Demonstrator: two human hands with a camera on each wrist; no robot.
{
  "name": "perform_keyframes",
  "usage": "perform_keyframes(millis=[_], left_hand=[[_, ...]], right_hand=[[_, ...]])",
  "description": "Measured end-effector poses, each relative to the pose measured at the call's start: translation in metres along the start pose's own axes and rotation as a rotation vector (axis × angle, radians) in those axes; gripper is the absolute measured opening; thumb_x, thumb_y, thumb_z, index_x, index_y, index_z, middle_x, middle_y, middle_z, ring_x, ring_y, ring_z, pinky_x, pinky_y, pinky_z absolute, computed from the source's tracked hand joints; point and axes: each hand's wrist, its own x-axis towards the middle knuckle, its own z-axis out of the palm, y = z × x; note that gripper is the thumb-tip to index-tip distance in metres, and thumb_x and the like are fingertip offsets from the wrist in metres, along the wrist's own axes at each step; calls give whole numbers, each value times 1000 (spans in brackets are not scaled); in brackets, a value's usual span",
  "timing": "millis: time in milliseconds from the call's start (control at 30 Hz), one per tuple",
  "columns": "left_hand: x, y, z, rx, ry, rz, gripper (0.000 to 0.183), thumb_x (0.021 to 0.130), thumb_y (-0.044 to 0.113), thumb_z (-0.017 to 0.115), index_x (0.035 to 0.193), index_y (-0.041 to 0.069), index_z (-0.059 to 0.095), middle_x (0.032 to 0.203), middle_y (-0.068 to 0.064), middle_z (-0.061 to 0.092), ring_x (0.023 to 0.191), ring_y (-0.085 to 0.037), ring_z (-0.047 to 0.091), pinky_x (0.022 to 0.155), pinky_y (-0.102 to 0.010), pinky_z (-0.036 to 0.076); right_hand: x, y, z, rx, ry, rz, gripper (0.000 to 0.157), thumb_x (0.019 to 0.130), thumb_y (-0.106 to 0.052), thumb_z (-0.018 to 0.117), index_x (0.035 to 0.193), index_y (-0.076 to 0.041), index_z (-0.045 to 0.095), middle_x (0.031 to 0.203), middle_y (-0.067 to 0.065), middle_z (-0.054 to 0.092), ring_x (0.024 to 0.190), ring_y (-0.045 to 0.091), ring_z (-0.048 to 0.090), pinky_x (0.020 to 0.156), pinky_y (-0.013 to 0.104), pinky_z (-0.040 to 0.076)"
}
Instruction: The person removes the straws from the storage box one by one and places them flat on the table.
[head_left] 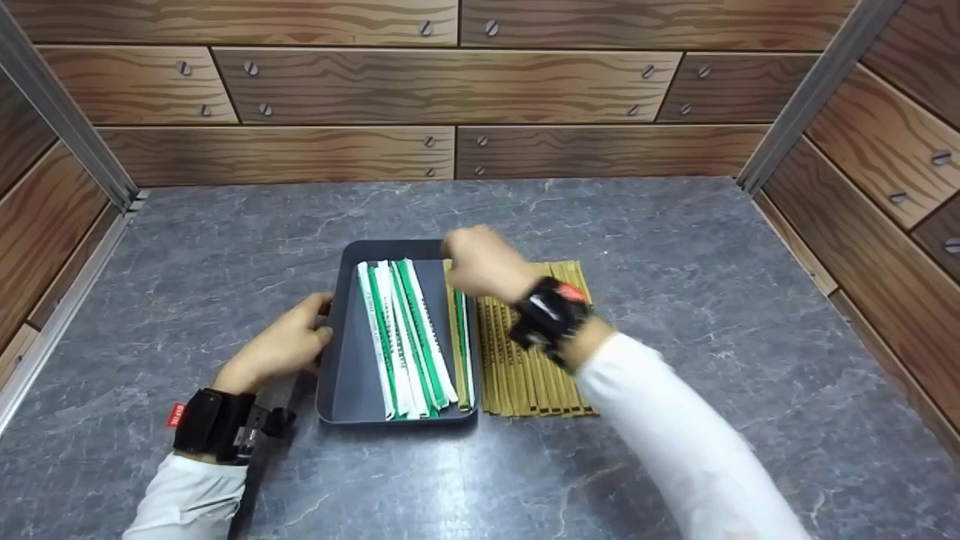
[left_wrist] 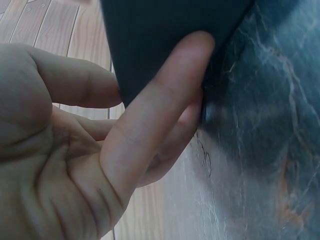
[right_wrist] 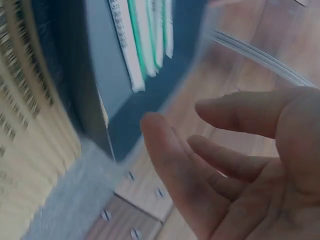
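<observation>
A dark grey tray (head_left: 341, 337) holds several white-and-green stick packets (head_left: 405, 337) side by side. Along its right wall lie a gold stick packet (head_left: 459, 352) and a white-and-green one. My left hand (head_left: 289, 337) touches the tray's outer left side; the left wrist view shows its thumb (left_wrist: 165, 85) straight against the wall. Over the tray's far right corner is my right hand (head_left: 484, 262). Seen from the right wrist, its fingers (right_wrist: 170, 155) are loosely bent and apart, with nothing between them. A row of gold stick packets (head_left: 525, 360) lies right of the tray, partly under my right arm.
The tray and gold row stand on a grey marbled tabletop (head_left: 225, 247). Wood-patterned panels (head_left: 450, 86) wall it at the back and both sides, with metal rails (head_left: 67, 120) at the corners.
</observation>
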Motion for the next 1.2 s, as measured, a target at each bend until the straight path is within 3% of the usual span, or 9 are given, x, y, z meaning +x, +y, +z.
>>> perform_keyframes(millis=[133, 200, 267, 400, 633, 933, 1200], left_hand=[[0, -1, 0, 29, 11, -1, 59, 103, -3, 40, 158, -10, 21, 150, -41, 39, 102, -40, 68, 69, -42, 66], [1, -1, 0, 40, 17, 4, 59, 103, -3, 40, 158, -10, 21, 149, -41, 40, 103, -41, 67, 68, -42, 66], [2, -1, 1, 46, 17, 11, 58, 102, -3, 41, 157, -11, 23, 149, -40, 41, 104, -42, 67, 67, -42, 66], [2, 0, 1, 46, 18, 15, 58, 102, -3, 41, 156, -11, 24, 148, -40, 42, 105, -42, 66, 66, -42, 66], [1, 1, 1, 35, 20, 3, 59, 102, -3, 41, 157, -10, 22, 146, -41, 43, 103, -42, 67, 66, -42, 66], [1, -1, 0, 49, 24, 0, 58, 102, -4, 41, 157, -10, 24, 145, -41, 45, 102, -40, 68, 67, -40, 66], [2, 1, 1, 55, 26, 10, 58, 102, -3, 42, 157, -9, 25, 143, -41, 47, 99, -40, 69, 65, -40, 66]], right_hand=[[25, -17, 21, -163, -62, 28, 16, 81, 8, 59, 92, -2, 66, 105, 18, 71, 83, 28, 62, 73, 40, 62], [32, -22, 29, -255, -67, 42, 10, 84, 5, 61, 86, -4, 66, 104, 18, 72, 87, 30, 66, 75, 42, 63], [37, -23, 36, -321, -64, 60, 8, 87, 0, 64, 89, -4, 70, 109, 17, 73, 97, 32, 69, 81, 43, 63], [39, -25, 44, -372, -75, 63, 17, 90, -6, 66, 103, -3, 76, 116, 17, 74, 106, 35, 71, 87, 47, 63], [39, -27, 50, -370, -82, 44, 19, 91, -6, 65, 106, -2, 77, 118, 18, 74, 108, 38, 70, 90, 48, 62], [43, -27, 52, -456, -44, 106, 24, 94, -12, 65, 113, -5, 78, 120, 14, 74, 111, 35, 70, 89, 46, 63], [43, -28, 52, -403, -83, 78, 23, 95, -11, 65, 113, -3, 76, 123, 16, 73, 112, 37, 69, 90, 47, 63]])
